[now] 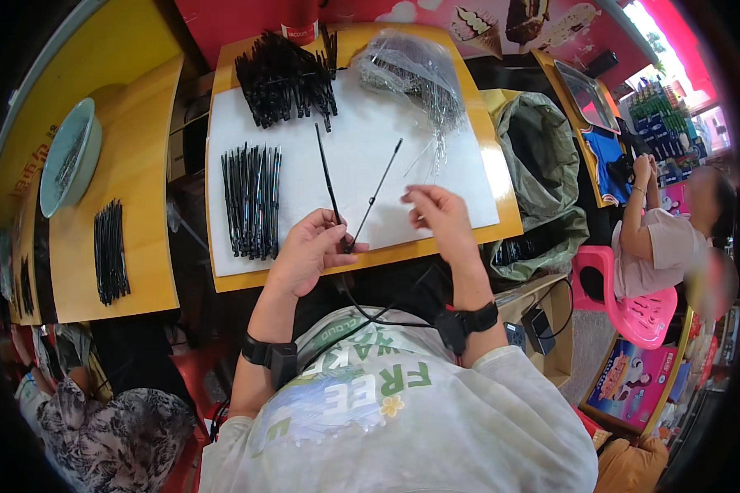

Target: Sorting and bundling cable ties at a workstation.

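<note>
My left hand (pixel 308 251) is closed, pinching the lower end of a thin black jointed rod (pixel 329 177) that spreads upward into a V. Its right arm carries a small black joint partway along and a dark tip. To the right of that arm, my right hand (pixel 444 218) hovers above the white board with curled fingers; anything between them is too small to make out. Left of my hands lies a row of black rods (pixel 251 201). Farther back is a heaped pile of black rods (pixel 284 78). A clear plastic bag (pixel 411 66) holds thin silvery wires, some trailing out of it.
The white board (pixel 353 107) covers a yellow-edged table (pixel 501 181). An open green-grey sack (pixel 543 148) stands at its right. On a table to the left are a pale blue bowl (pixel 92 156) and a black rod bundle (pixel 111 251). Another person (pixel 658 238) sits at right by a pink chair (pixel 641 316).
</note>
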{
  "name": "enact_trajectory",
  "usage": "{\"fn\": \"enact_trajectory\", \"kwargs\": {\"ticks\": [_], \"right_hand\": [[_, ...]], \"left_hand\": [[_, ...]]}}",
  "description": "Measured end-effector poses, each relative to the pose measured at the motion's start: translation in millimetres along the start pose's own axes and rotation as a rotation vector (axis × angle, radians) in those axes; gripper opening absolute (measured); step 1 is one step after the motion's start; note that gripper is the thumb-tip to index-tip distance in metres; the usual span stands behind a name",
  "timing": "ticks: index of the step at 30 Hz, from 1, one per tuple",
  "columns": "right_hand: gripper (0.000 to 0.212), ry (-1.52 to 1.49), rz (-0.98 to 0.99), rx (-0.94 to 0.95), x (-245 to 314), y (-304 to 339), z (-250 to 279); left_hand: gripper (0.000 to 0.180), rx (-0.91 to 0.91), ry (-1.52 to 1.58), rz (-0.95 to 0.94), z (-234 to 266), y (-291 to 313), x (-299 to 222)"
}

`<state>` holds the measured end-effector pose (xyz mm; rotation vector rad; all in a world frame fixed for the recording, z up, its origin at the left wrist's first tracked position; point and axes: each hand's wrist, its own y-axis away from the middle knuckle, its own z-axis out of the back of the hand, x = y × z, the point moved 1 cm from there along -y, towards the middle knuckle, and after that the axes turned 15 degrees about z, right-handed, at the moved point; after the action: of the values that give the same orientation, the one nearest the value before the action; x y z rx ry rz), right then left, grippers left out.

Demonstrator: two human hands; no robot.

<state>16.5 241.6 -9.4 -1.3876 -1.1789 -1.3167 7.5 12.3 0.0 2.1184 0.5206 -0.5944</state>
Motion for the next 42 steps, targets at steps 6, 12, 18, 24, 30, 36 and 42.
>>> {"fn": "enact_trajectory", "kwargs": {"ticks": [6,12,18,24,30,36,42], "right_hand": [[0.028,-0.302,-0.126,-0.092,-10,-39,-1],[0.018,-0.490,-0.201,-0.300,-28,-73,6],[0.013,-0.734,-0.551,0.093,-20,-26,-25],[0.018,-0.352,-0.277,0.148,-4,11,-71],[0.017,-0.422,-0.059,0.184,12,-4,-86],[0.015,-0.356,-0.227,0.289,11,-1,-86],[0.013,-0.284,-0.263,0.297,4,-1,-78]], "left_hand": [[0.009,-0.026,0.076,-0.048,10,5,-2],[0.008,-0.024,0.146,-0.087,18,14,-6],[0.009,0.006,0.256,-0.152,31,22,-8],[0.012,-0.012,0.179,-0.105,32,33,-16],[0.011,0.004,0.095,-0.011,21,35,-13],[0.012,0.044,0.122,-0.006,22,36,-13],[0.013,0.072,0.137,-0.025,23,33,-8]]}}
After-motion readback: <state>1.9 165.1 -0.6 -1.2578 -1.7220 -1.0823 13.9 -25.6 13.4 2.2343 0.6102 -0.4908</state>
